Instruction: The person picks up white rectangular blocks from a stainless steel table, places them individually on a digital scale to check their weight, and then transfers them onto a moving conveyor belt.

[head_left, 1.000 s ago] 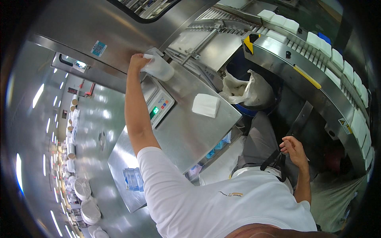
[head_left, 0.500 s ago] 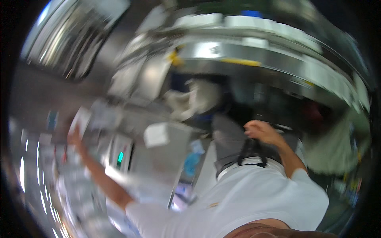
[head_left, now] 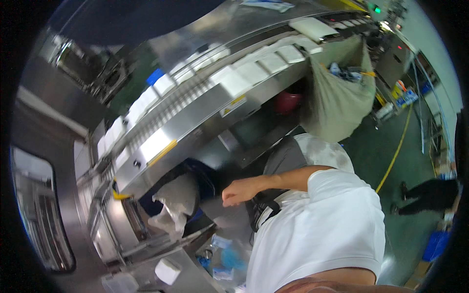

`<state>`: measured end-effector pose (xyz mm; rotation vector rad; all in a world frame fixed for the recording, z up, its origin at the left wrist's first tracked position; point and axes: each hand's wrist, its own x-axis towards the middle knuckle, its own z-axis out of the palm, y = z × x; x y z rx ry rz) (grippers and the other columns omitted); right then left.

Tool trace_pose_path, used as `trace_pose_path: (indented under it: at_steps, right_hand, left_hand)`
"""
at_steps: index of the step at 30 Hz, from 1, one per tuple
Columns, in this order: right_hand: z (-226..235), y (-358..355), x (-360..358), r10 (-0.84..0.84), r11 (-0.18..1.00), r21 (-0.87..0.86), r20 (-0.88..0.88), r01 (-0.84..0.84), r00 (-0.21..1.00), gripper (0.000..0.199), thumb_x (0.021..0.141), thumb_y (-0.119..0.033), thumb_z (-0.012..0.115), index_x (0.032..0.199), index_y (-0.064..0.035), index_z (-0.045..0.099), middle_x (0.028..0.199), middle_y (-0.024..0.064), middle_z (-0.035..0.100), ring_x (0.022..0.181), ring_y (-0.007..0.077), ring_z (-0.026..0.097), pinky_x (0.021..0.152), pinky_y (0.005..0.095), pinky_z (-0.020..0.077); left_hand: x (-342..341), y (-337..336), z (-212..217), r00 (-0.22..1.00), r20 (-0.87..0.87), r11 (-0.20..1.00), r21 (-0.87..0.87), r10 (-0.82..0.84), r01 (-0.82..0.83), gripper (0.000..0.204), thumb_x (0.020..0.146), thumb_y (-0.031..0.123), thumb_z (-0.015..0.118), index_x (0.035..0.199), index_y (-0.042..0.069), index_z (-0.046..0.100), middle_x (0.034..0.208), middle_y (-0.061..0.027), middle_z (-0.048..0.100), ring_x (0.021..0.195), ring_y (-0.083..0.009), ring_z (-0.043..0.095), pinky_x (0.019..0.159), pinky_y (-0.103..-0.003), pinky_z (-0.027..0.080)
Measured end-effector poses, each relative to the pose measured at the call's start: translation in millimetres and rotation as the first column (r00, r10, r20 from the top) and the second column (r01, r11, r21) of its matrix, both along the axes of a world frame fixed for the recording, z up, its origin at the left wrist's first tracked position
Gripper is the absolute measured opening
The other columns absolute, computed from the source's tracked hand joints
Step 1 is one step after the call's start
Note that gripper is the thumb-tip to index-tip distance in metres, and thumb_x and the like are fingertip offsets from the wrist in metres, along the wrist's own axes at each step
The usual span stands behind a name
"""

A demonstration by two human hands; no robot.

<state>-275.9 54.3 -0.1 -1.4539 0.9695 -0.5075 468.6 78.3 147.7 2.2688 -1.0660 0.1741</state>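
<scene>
My right hand [head_left: 239,191] hangs before my waist, its fingers curled into a loose fist with nothing showing in them. My left hand is out of sight. Beyond the right hand a pale cloth sack [head_left: 176,204] bunches inside a dark blue container [head_left: 155,193]. Nearer the lower edge, a block of white sheets [head_left: 167,271] rests on a steel surface [head_left: 188,266]. Blue and white plastic wrappers [head_left: 229,258] lie beside it. White packs [head_left: 244,78] stand in a row along the conveyor [head_left: 188,110].
A large beige cloth bag [head_left: 337,102] hangs at the conveyor's right end. Underneath is a red round object [head_left: 288,101]. A yellow line [head_left: 395,156] crosses the green floor at right, where another person's dark-clothed legs [head_left: 425,195] show. A steel machine with a window [head_left: 41,210] stands left.
The view has swung right, bringing in the floor and beige bag. My left hand, holding something white before, has left the picture. My right hand has come across my waist.
</scene>
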Motion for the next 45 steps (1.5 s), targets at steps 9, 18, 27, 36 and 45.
trace_pose_path:
  at_steps: [9,18,27,36,45]
  right_hand:
    - [5.0,5.2,-0.4,-0.061,0.995,0.075,-0.135,0.071,0.989,0.037,0.105,-0.035,0.062,0.120,-0.0013,0.069,0.101,0.0095,0.075,0.086,0.0176,0.073,0.082,0.0328,0.0575]
    - [-21.0,-0.3,8.4,0.024,0.998,0.060,-0.136,-0.016,0.990,0.032,0.110,-0.028,0.055,0.127,-0.0018,0.065,0.104,0.0092,0.073,0.087,0.0156,0.068,0.078,0.0288,0.0560]
    - [-24.6,-2.4,10.1,0.043,0.996,0.082,-0.149,-0.031,0.988,0.036,0.110,-0.033,0.055,0.127,-0.0022,0.064,0.106,0.0104,0.073,0.088,0.0156,0.069,0.080,0.0294,0.0567]
    - [-7.0,0.4,19.8,0.027,0.996,0.090,-0.159,-0.013,0.987,0.035,0.110,-0.032,0.056,0.126,-0.0018,0.065,0.105,0.0094,0.073,0.090,0.0151,0.068,0.081,0.0303,0.0561]
    - [1.9,-16.5,23.4,0.035,0.999,0.021,-0.154,-0.032,0.987,0.031,0.109,-0.027,0.057,0.120,0.0004,0.066,0.100,0.0108,0.074,0.085,0.0159,0.070,0.078,0.0308,0.0566]
  left_hand:
    - [67.1,153.1,1.0,0.807,-0.590,0.918,-0.299,0.035,-0.259,0.050,0.102,0.025,0.062,0.150,0.015,0.049,0.113,-0.0082,0.057,0.095,-0.0212,0.060,0.090,-0.045,0.060]
    - [91.6,182.8,-27.0,0.425,-0.905,0.877,-0.199,0.008,-0.438,0.066,0.087,0.059,0.080,0.118,0.004,0.062,0.102,-0.0116,0.059,0.087,-0.0240,0.063,0.080,-0.043,0.061]
    - [60.5,161.2,-5.4,0.449,-0.883,0.884,-0.097,0.135,-0.457,0.111,0.073,0.066,0.088,0.142,-0.012,0.047,0.124,-0.0204,0.059,0.110,-0.0317,0.063,0.093,-0.046,0.058]
    - [46.2,143.8,5.7,0.692,-0.659,0.888,-0.078,0.296,-0.454,0.067,0.078,0.042,0.093,0.111,-0.011,0.069,0.108,-0.0151,0.070,0.096,-0.0284,0.070,0.077,-0.041,0.060]
    - [-2.7,131.5,51.6,0.865,-0.498,0.855,-0.473,-0.061,-0.212,0.036,0.084,0.022,0.088,0.100,-0.007,0.073,0.095,-0.0114,0.075,0.080,-0.0185,0.071,0.074,-0.032,0.057]
